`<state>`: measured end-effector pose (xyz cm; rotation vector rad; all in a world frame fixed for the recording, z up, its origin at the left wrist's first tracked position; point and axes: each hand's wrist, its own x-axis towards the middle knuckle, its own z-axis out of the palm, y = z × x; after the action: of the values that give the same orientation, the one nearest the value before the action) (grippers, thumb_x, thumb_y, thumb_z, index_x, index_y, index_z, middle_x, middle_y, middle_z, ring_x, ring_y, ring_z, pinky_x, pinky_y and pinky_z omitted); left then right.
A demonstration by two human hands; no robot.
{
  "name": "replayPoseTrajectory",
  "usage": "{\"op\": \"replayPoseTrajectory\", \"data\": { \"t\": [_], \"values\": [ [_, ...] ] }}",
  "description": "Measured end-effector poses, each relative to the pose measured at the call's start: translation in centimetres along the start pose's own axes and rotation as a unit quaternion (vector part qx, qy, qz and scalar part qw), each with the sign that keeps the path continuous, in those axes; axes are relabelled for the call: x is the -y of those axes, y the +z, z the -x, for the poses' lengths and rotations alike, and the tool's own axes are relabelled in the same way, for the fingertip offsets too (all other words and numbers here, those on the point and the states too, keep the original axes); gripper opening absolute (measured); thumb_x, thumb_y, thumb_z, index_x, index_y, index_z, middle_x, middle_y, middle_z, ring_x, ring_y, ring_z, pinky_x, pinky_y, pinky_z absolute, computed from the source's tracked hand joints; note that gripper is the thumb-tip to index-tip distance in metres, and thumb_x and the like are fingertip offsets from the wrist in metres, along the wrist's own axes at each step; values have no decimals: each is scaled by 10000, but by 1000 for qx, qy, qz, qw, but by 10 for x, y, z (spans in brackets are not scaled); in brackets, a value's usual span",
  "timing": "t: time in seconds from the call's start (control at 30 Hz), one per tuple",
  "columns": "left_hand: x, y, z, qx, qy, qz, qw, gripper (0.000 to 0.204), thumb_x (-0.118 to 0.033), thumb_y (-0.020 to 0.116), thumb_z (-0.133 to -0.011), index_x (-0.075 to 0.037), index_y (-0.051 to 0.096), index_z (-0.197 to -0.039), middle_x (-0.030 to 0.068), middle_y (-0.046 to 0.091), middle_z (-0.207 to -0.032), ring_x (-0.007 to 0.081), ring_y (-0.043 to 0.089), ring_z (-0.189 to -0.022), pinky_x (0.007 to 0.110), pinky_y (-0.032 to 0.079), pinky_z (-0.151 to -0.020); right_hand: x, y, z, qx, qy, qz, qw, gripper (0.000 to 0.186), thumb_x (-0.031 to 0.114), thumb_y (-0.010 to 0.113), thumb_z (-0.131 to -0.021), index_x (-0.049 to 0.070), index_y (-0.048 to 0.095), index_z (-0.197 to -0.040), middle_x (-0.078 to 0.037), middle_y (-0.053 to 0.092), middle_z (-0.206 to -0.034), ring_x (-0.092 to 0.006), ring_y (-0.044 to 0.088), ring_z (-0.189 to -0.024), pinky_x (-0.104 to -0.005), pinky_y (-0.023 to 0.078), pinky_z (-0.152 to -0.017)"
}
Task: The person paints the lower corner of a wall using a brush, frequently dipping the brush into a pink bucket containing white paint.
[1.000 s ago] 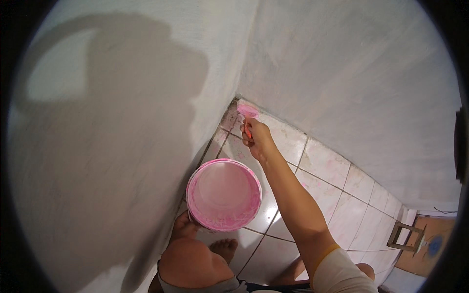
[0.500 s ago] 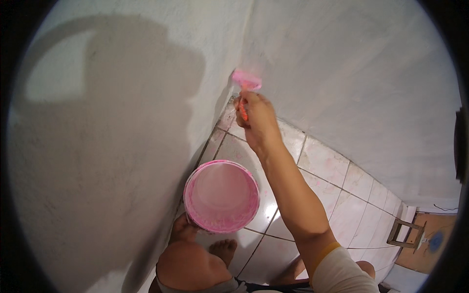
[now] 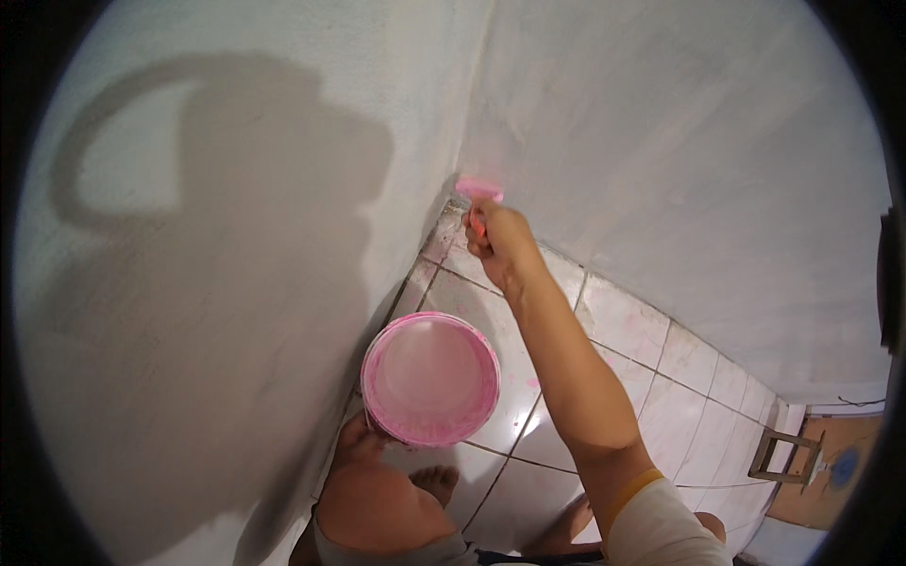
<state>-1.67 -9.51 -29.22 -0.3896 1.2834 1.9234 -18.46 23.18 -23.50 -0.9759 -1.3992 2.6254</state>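
Note:
My right hand [image 3: 500,241] is wrapped round the orange handle of a paintbrush [image 3: 479,189]. The wide head of the brush is coated in pink and lies against the right-hand wall [image 3: 642,170], low down by the corner. Below and left of that hand is a round bucket [image 3: 431,379] with pink-smeared sides and pale pink paint inside. At the bucket's lower left rim is my left hand [image 3: 355,436], partly hidden by the bucket and my bent knee; its fingers appear closed on the bucket's edge.
A grey wall [image 3: 189,377] carrying a large shadow rises close on the left. White floor tiles [image 3: 613,316] with pink stains run off to the right. My bare foot [image 3: 436,483] is just below the bucket. A wooden frame-like object [image 3: 785,457] stands far right.
The paintbrush and my right hand have moved down the wall, nearer the floor. The bucket and my left hand stay in nearly the same place.

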Motion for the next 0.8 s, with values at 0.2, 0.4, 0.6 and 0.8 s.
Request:
{"op": "replayPoseTrajectory", "data": {
  "t": [0.2,0.4,0.6,0.8],
  "values": [
    [1,-6,2,31,24,11,999,268,97,461,-818,-8,526,-1056,164,639,-1091,244,620,-1053,411,452,-970,106,91,99,53,-177,43,982,219,150,469,-863,83,455,-655,-11,421,-574,-105,303,-498,-288,261,-495],
    [5,-10,4,61,37,14,997,262,100,454,-815,-11,522,-1043,171,640,-1087,251,622,-1052,416,452,-971,155,113,161,93,-356,109,923,241,217,545,-917,27,526,-769,-32,511,-668,-87,349,-506,-246,256,-469],
    [12,-16,10,73,40,21,996,257,104,448,-812,-14,517,-1030,178,640,-1083,258,624,-1051,421,452,-973,93,79,106,33,-393,195,898,273,314,501,-983,46,454,-997,-37,557,-730,-83,468,-537,-233,377,-475],
    [14,-15,8,83,37,25,996,253,107,441,-808,-17,512,-1016,184,641,-1079,264,626,-1050,426,452,-974,-16,18,53,5,-187,165,968,223,260,502,-972,41,462,-960,-49,553,-716,-89,439,-498,-238,336,-433]
  ]
}}
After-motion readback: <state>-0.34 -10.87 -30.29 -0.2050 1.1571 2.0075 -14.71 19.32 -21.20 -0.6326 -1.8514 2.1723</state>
